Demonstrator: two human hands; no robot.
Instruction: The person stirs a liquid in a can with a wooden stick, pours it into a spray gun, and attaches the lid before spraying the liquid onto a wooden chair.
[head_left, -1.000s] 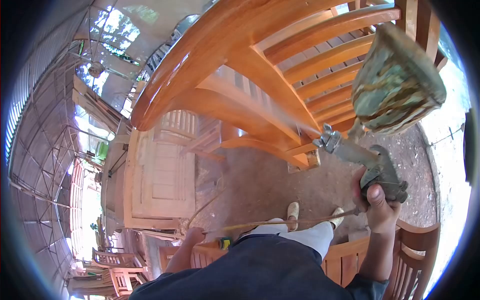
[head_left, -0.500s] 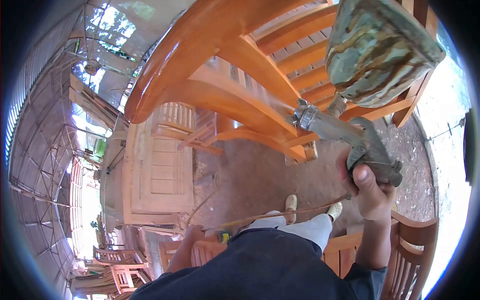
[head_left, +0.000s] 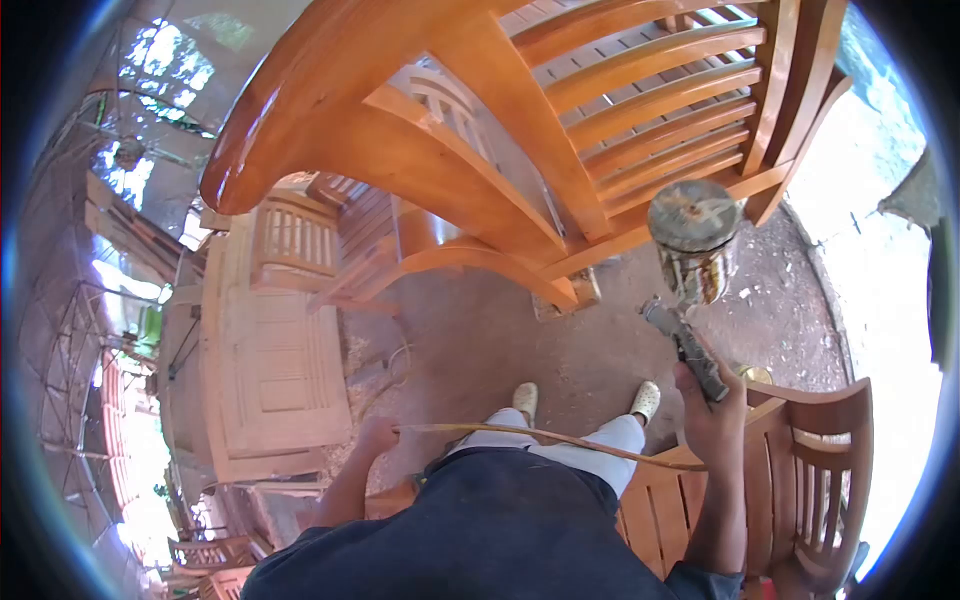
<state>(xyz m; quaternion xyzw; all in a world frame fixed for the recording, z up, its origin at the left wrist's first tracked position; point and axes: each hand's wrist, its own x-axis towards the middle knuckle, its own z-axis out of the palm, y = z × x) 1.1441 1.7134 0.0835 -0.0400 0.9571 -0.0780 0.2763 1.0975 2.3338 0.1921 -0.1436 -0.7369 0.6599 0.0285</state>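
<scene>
My right hand [head_left: 715, 412] is closed round the grip of a spray gun [head_left: 688, 350]. The gun's stained round cup [head_left: 695, 218] points away from me, below the slatted side of a glossy orange-brown wooden bench [head_left: 300, 110]. A gap separates the gun from the bench, and no spray shows. My left hand [head_left: 378, 437] is closed round a thin yellowish hose [head_left: 540, 434], which runs across my front to my right forearm. The fingers of my left hand are small and partly hidden.
A pale panelled wooden door [head_left: 275, 375] lies at the left beside a slatted wooden piece [head_left: 295, 238]. A wooden block [head_left: 570, 292] is under the bench. A second slatted chair [head_left: 838, 465] stands close at my lower right.
The spray gun has dropped toward me and away from the bench, its cup tipping over. The mist at its nozzle is gone. My left hand has risen slightly with the hose.
</scene>
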